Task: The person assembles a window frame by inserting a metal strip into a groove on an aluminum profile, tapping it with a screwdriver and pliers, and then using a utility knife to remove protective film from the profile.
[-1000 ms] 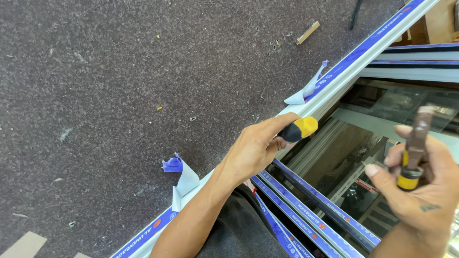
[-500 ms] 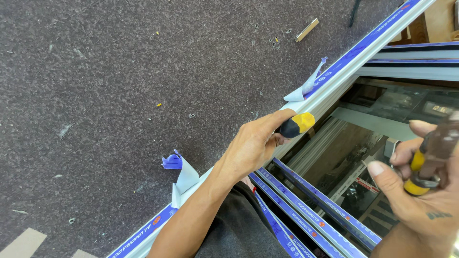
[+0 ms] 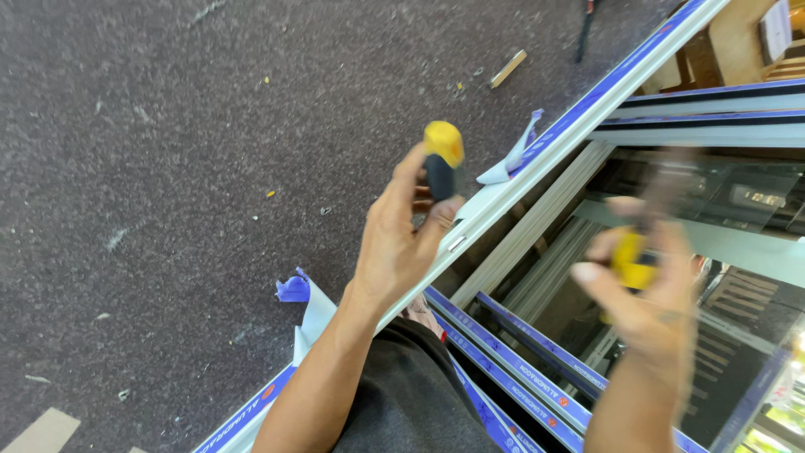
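The screwdriver, black handle with yellow cap, is held closed in the left hand, just above the white aluminium frame. The right hand grips a blurred yellow-handled tool over the frame's glass. A slip could crack it.

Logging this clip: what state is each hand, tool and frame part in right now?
left hand: raised, shut on the tool.
black-and-yellow tool: held upright, yellow end up.
right hand: blurred, gripping something.
yellow-handled tool: held, too blurred to identify.
window frame: lying on the floor, blue film partly peeled.
torn blue film: loose, curled beside the frame.
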